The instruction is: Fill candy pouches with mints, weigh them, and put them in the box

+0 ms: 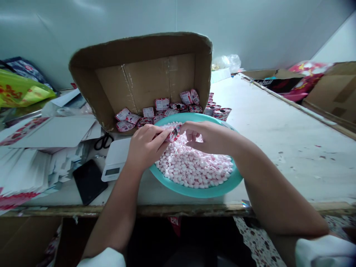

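Over a turquoise basin full of pale pink and white oval candies, my left hand is closed around a small red-and-white printed packet. The packet lies tilted, its open end facing right. My right hand is just beside that open end, with the index fingertip at its rim. Its other fingers are bent, the thumb stands apart from them, and nothing shows between them. Behind the basin, a cardboard box on its side holds several similar packets.
More packets stand right of the box. On the left lie a white digital scale, black scissors, a dark phone-like slab and stacks of flat white cartons. Other cardboard boxes are beyond the table's right edge.
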A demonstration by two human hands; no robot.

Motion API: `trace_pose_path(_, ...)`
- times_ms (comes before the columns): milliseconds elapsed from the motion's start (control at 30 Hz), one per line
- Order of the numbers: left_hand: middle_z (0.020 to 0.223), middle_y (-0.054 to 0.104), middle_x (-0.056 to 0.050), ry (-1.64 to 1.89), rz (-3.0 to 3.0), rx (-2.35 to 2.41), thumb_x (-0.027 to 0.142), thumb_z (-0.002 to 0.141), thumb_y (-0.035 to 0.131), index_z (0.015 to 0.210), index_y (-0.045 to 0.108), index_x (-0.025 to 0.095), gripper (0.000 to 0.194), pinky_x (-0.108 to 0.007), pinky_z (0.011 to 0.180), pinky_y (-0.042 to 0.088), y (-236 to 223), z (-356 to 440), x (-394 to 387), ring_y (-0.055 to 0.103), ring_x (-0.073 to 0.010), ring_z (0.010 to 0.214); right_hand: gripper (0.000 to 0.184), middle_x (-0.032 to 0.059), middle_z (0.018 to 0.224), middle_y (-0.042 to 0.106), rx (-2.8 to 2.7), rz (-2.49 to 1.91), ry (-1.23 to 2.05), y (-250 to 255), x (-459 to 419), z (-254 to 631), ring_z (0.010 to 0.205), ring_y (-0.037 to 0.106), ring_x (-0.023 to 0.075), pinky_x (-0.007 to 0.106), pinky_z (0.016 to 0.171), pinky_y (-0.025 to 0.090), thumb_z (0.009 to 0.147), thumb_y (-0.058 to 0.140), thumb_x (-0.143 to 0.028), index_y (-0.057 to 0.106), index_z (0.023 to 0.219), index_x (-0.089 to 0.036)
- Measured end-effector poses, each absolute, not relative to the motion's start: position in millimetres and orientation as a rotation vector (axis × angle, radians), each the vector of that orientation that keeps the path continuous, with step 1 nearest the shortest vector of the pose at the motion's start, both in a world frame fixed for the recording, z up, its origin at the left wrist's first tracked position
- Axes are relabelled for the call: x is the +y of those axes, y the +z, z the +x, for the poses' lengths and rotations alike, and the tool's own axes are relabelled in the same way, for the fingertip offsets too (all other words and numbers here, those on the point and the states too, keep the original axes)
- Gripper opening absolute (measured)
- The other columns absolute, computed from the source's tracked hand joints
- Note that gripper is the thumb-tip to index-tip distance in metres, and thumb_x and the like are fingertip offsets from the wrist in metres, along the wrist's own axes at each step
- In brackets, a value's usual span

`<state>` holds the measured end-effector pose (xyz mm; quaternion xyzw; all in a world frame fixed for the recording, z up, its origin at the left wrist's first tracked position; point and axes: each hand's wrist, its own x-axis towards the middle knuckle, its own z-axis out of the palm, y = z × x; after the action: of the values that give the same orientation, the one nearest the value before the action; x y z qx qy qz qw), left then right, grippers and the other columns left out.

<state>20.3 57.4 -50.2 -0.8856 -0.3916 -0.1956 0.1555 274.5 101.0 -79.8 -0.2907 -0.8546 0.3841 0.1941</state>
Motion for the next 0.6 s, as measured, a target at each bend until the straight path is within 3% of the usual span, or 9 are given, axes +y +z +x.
trace_pose_path(100,0.094,0.071,-0.007,-0.591,-2.553,-1.09,0.029,0.093,0.064,0.119,0.069,0.02,0.028,-0.035,0.079,0.05,-51,20,57,0.063,-0.0215,0.087,0.047,0.0044,0.096,0.071,-2.44,-0.815,0.995,-79,99,273,0.076,0.062,0.0169,0.029,0.063,0.046,0.092,0.054,-0.024,0.055,0.139,-0.026)
trace_pose_path(300,0.093,0.071,-0.008,-0.633,-2.56,-1.041,0.029,0.094,0.063,0.123,0.067,0.021,0.031,-0.035,0.079,0.051,-51,21,57,0.063,-0.0215,0.087,0.063,0.0079,0.128,0.068,-2.615,-1.007,0.72,-72,89,266,0.095,0.067,0.0227,0.032,0.074,0.049,0.09,0.058,-0.019,0.048,0.15,-0.03)
trace_pose_path(433,0.091,0.072,-0.007,-0.636,-2.55,-1.001,0.023,0.092,0.064,0.12,0.067,0.02,0.029,-0.035,0.078,0.051,-50,22,56,0.062,-0.0204,0.084,0.062,0.0096,0.126,0.07,-2.682,-1.067,0.723,-68,86,263,0.099,0.068,0.0258,0.033,0.073,0.049,0.089,0.061,-0.02,0.049,0.149,-0.028)
trace_pose_path(600,0.093,0.072,-0.007,-0.568,-2.597,-1.041,0.028,0.093,0.064,0.123,0.067,0.02,0.032,-0.036,0.077,0.05,-50,23,56,0.062,-0.0213,0.084,0.063,0.0103,0.126,0.07,-2.655,-1.002,0.786,-71,88,265,0.1,0.067,0.026,0.033,0.075,0.049,0.088,0.062,-0.021,0.048,0.149,-0.025)
